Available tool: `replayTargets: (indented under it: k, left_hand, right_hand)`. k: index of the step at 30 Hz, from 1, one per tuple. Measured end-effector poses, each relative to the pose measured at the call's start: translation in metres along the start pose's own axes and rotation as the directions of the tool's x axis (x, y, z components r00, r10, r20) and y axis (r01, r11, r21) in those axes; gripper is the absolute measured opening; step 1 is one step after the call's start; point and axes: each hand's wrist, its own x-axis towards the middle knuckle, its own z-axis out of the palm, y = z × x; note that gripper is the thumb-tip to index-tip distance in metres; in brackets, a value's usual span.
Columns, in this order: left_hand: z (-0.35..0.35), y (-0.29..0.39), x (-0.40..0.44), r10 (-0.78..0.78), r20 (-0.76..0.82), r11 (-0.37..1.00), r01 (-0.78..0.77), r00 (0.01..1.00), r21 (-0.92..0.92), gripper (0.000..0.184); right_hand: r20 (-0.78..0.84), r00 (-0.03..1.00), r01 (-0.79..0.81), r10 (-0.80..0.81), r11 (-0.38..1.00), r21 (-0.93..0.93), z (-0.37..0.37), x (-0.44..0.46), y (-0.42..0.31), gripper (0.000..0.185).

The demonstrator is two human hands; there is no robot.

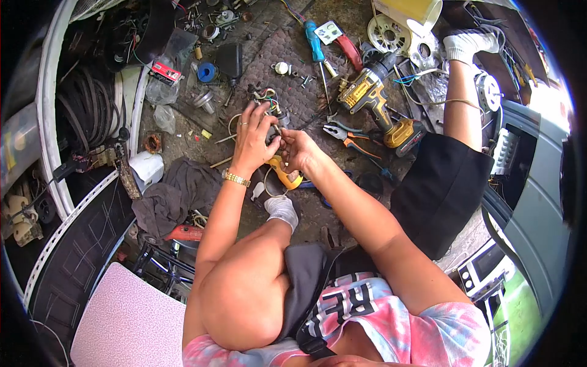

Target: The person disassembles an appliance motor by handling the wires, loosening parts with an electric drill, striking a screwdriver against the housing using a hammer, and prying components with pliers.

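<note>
My left hand, with a gold band at the wrist, curls around a small dark metal part. Just beyond its fingertips, a bundle of coloured wires sticks out, apparently joined to that part. My right hand is closed in a pinch against the part's near side; what lies between its fingertips is too small to make out. Under the right hand, a yellow tool rests near my foot. Pliers with orange and blue handles lie to the right, along with a screwdriver with a teal handle.
A yellow cordless drill lies on the right of the quilted mat. Around it are a blue tape roll, a red-handled tool and several small screws. A dark cloth lies left; a pink-white seat stands at lower left.
</note>
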Motion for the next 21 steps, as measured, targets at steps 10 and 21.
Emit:
replayTargets:
  k: [10,21]
  left_hand:
    - [0.008,-0.017,-0.014,-0.033,-0.090,0.988,0.019,0.995,-0.152,0.035]
    - [0.010,-0.033,-0.020,-0.022,-0.132,0.976,-0.007,0.991,-0.217,0.019]
  right_hand:
    - [0.075,0.996,-0.031,0.044,0.984,-0.174,0.007,-0.001,0.002,0.026]
    - [0.093,0.959,0.283,-0.268,0.879,-0.383,0.001,-0.030,0.019,0.025]
